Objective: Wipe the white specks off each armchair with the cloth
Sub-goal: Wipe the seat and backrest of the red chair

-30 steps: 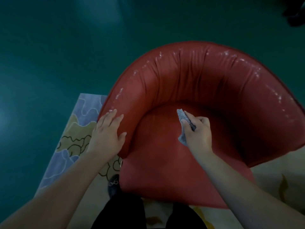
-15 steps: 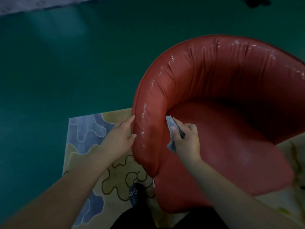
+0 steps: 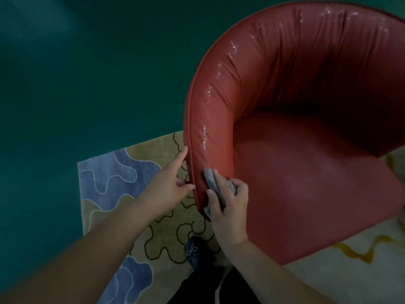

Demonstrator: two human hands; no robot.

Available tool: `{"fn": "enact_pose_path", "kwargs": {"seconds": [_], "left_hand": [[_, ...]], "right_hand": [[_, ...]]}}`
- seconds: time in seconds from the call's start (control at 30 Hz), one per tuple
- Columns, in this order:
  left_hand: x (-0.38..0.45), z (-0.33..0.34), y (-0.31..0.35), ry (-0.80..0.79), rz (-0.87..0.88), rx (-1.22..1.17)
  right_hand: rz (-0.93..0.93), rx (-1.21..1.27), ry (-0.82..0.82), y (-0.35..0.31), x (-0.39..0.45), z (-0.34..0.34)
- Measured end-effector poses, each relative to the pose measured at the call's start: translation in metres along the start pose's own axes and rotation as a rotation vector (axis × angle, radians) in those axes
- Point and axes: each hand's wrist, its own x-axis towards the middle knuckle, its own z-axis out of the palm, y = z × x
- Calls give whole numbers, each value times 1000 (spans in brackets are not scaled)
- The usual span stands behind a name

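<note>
Armchair (image 3: pixel 306 150) in glossy red upholstery stands partly on a patterned rug (image 3: pixel 122 183), with green floor (image 3: pixel 87 73) behind it. White specks (image 3: pixel 206 137) run in a broken line along the crest of the arm rim nearest the rug and on round the curved back. Right hand (image 3: pixel 230 207) grips a small grey cloth (image 3: pixel 211 179), its fingers (image 3: pixel 219 181) curled round the bunched fabric and pressing it against the front end of that rim, just below the lowest specks. Left hand (image 3: pixel 168 185) rests on the outer face of the same rim with fingers loosely extended, holding nothing, apparently steadying the chair. A dark shoe (image 3: pixel 194 252) shows on the rug below the rim.

The padding looks soft and would likely give under pressure, and the slick covering should let the cloth slide easily. The chair seems bulky, so bracing it at the rim appears more sensible than lifting. The cloth is light and limp; keeping it wadded in the fist probably gives the firmest wiping edge.
</note>
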Motion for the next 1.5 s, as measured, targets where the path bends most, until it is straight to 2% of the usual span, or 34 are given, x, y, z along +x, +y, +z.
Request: {"fn": "enact_pose_path", "kwargs": {"seconds": [0.13,0.23,0.3,0.5,0.63,0.77,0.97,1.07,1.17,1.27,1.5], "left_hand": [[-1,-4,-8,-27,-15,-69],[2,-8,-9,-39,-4,-81],[4,-8,-10,-35,6,-84],[8,-7,-11,-22,12,-71],[7,-4,-6,-1,-23,-132],[7,-2,-3,18,-24,-145],[8,4,-1,49,-53,-100],[20,5,-4,58,-47,-153],[35,0,-10,37,1,-273],[56,-14,-9,-13,44,-350],[119,-57,-8,-203,79,-323]], "right_hand": [[-127,-139,109,-9,49,8],[-58,-136,100,-18,90,12],[-79,-132,84,-15,87,10],[-158,-125,16,6,3,4],[-212,-178,58,-11,63,13],[-170,-180,65,-23,125,17],[-232,-102,-35,8,57,-2],[-291,-197,-13,1,81,4],[-376,-324,20,-21,138,15],[-290,-346,62,-31,175,24],[-179,-256,87,-23,121,20]]}}
